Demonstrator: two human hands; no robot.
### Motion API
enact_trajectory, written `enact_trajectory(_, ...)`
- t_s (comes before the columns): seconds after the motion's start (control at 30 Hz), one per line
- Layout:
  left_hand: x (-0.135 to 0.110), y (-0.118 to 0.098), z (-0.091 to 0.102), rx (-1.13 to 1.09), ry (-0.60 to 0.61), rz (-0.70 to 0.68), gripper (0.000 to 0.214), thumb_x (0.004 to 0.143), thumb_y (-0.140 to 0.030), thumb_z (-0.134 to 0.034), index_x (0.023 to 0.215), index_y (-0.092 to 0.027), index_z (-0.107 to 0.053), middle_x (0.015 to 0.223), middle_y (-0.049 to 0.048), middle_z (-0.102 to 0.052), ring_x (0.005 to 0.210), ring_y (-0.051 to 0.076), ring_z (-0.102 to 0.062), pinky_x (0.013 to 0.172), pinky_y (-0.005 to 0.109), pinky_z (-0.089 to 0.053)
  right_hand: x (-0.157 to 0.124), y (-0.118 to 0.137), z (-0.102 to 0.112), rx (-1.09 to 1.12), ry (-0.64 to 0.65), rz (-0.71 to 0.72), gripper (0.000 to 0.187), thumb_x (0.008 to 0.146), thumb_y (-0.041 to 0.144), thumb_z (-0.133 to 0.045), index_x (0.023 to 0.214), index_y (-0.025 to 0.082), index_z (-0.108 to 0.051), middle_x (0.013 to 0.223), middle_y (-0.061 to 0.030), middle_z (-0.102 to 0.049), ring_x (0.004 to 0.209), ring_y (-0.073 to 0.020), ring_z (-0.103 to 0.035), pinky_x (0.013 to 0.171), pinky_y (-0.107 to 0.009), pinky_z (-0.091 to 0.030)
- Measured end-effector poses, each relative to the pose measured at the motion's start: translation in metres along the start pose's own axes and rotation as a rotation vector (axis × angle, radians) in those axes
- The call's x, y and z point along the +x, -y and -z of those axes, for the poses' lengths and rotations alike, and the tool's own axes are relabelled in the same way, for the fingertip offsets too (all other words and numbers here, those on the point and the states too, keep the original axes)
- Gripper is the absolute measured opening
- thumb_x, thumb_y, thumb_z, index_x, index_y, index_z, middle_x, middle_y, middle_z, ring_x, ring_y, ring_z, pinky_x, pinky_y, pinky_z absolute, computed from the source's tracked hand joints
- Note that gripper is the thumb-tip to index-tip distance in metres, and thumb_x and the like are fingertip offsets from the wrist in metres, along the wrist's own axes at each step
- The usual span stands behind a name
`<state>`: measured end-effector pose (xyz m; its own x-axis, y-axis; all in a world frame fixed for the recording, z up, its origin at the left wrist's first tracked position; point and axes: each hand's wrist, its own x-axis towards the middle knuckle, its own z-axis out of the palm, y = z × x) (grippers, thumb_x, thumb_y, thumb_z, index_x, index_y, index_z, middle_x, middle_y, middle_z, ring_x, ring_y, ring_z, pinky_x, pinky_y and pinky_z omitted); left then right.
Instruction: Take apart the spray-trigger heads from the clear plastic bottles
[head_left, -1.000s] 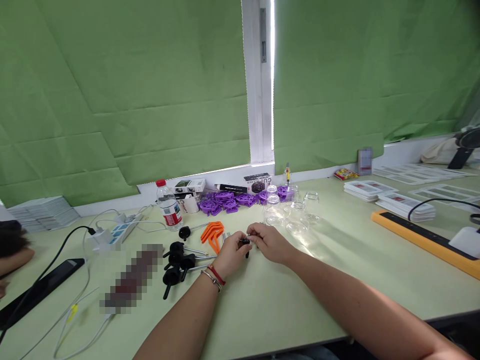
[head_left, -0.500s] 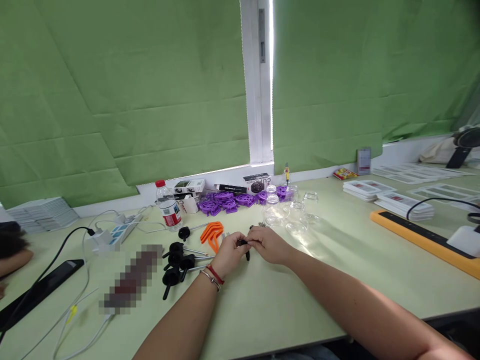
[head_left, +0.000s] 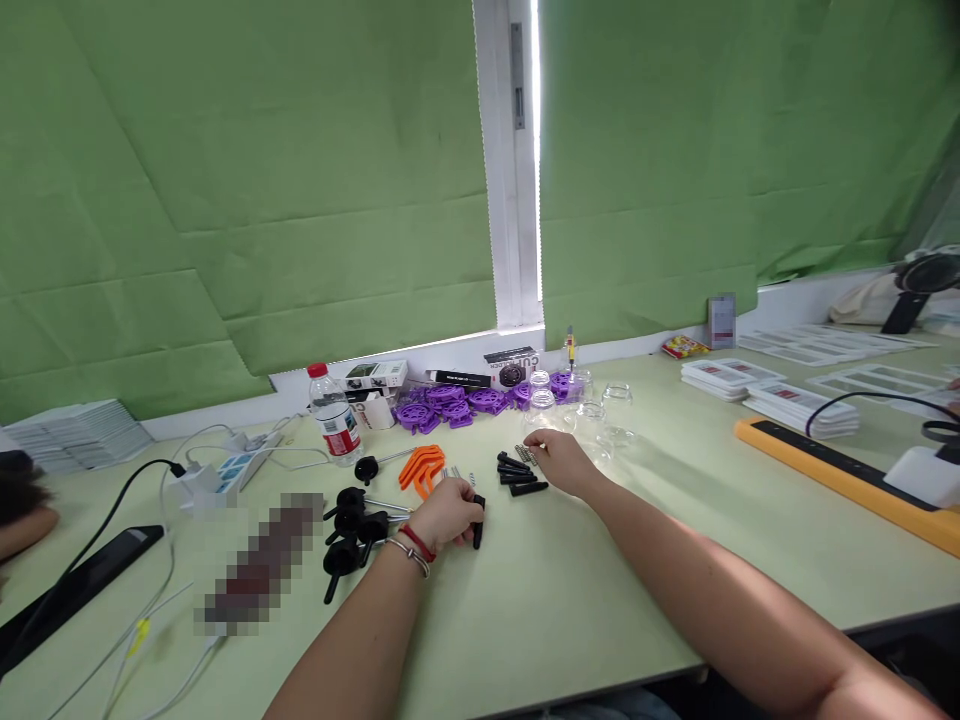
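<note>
A black piece (head_left: pixel 478 530) was gripped by the left hand (head_left: pixel 448 512) over the worktop (head_left: pixel 570 610). The right hand (head_left: pixel 561 462) was placed at small metal pieces (head_left: pixel 523 453) beside loose black pegs (head_left: pixel 528 489); whether anything was held could not be told. Pick-up seemed in hand; a fine pinch seemed called for.

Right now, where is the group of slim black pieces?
In the head view, the slim black pieces lie just right of centre on the pale green table, between the left hand and the right hand.

The left grip (head_left: pixel 448 512) curls inward, the right grip (head_left: pixel 562 463) reaches farther forward.
</note>
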<state>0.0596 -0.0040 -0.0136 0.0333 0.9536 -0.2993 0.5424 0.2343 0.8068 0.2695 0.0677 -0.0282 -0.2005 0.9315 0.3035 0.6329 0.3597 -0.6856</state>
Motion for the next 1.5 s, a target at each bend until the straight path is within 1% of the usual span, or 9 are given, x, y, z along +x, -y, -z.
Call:
enact_trajectory(0.47, -0.009, -0.005, 0.003, 0.091, 0.048, 0.002, 0.023, 0.067, -0.008, -0.059, 0.084, -0.020, -0.050, 0.054, -0.0054, -0.054, 0.047, 0.014, -0.057, 0.043, 0.023, -0.046, 0.002, -0.008, -0.004, -0.142, 0.066, -0.035, 0.016, 0.078, 0.014, -0.054, 0.080, 0.019, -0.069, 0.088, -0.0055, -0.069, 0.080, -0.0172, -0.060, 0.066, -0.023, -0.042)
enact_trajectory(0.67, -0.001, 0.007, 0.012, 0.135, 0.122, -0.043, 0.013, 0.070, -0.012, -0.064, 0.078, -0.018, -0.056, 0.051, -0.0056, -0.051, 0.046, 0.012, -0.054, 0.043, 0.022, -0.043, -0.001, -0.002, 0.001, -0.157, 0.273, 0.059, 0.011, 0.066, 0.026, -0.068, 0.075, 0.020, -0.070, 0.075, -0.0009, -0.064, 0.065, -0.0135, -0.055, 0.055, -0.022, -0.038)
enact_trajectory(0.83, 0.000, 0.009, 0.023, 0.340, 0.018, -0.042, 0.015, 0.066, -0.013, -0.068, 0.079, -0.017, -0.062, 0.056, -0.0038, -0.055, 0.047, 0.011, -0.051, 0.047, 0.023, -0.040, -0.003, 0.003, 0.001, -0.218, 0.380, 0.073, 0.019, 0.058, 0.029, -0.076, 0.076, 0.022, -0.072, 0.078, -0.0002, -0.067, 0.068, -0.0151, -0.056, 0.053, -0.023, -0.036)
enact_trajectory(0.97, -0.001, 0.006, 0.027, 0.451, -0.125, -0.150, 0.016, 0.062, -0.015, -0.071, 0.077, -0.016, -0.067, 0.068, 0.0008, -0.060, 0.063, 0.014, -0.056, 0.057, 0.024, -0.041, -0.005, 0.005, 0.001, -0.186, 0.408, 0.086, 0.011, 0.062, 0.025, -0.072, 0.073, 0.021, -0.072, 0.076, -0.0011, -0.068, 0.068, -0.0162, -0.058, 0.055, -0.024, -0.038)
enact_trajectory(1.1, -0.005, -0.001, 0.014, 0.321, -0.233, -0.373, 0.027, 0.071, -0.027, -0.065, 0.096, -0.017, -0.065, 0.084, 0.0040, -0.062, 0.068, 0.015, -0.056, 0.063, 0.026, -0.043, -0.012, 0.011, -0.001, 0.046, 0.420, 0.083, 0.011, 0.067, 0.024, -0.067, 0.077, 0.021, -0.072, 0.073, -0.0006, -0.068, 0.068, -0.0159, -0.058, 0.059, -0.025, -0.041)
enact_trajectory(1.2, -0.009, -0.007, 0.000, 0.276, -0.203, -0.561, 0.031, 0.074, -0.028, -0.062, 0.104, -0.019, -0.064, 0.098, 0.0058, -0.063, 0.073, 0.015, -0.057, 0.071, 0.027, -0.045, -0.017, 0.017, -0.002, 0.253, 0.484, 0.103, 0.015, 0.071, 0.027, -0.064, 0.083, 0.020, -0.072, 0.074, -0.0002, -0.068, 0.070, -0.0158, -0.059, 0.062, -0.025, -0.044)
enact_trajectory(1.3, -0.011, -0.009, -0.007, 0.305, -0.152, -0.660, 0.019, 0.080, -0.026, -0.054, 0.092, -0.020, -0.068, 0.086, 0.0037, -0.066, 0.078, 0.016, -0.057, 0.071, 0.026, -0.042, -0.017, 0.019, -0.003, 0.339, 0.534, 0.127, 0.017, 0.073, 0.028, -0.063, 0.085, 0.020, -0.071, 0.076, -0.0001, -0.068, 0.072, -0.0161, -0.061, 0.066, -0.025, -0.046)
enact_trajectory(1.4, -0.011, -0.009, -0.006, 0.295, -0.128, -0.627, 0.020, 0.083, -0.029, -0.049, 0.084, -0.019, -0.067, 0.072, 0.0011, -0.062, 0.068, 0.014, -0.053, 0.063, 0.024, -0.039, -0.011, 0.012, -0.003, 0.351, 0.450, 0.112, 0.021, 0.077, 0.030, -0.060, 0.091, 0.019, -0.071, 0.087, -0.0026, -0.070, 0.082, -0.0177, -0.063, 0.074, -0.027, -0.048)
enact_trajectory(1.5, -0.010, -0.008, -0.003, 0.311, -0.157, -0.574, 0.022, 0.083, -0.031, -0.049, 0.080, -0.018, -0.066, 0.065, -0.0001, -0.059, 0.061, 0.013, -0.049, 0.058, 0.024, -0.036, -0.002, 0.000, -0.004, 0.195, 0.210, 0.052, 0.026, 0.083, 0.025, -0.052, 0.099, 0.017, -0.070, 0.102, -0.0071, -0.069, 0.094, -0.0197, -0.061, 0.083, -0.031, -0.045)
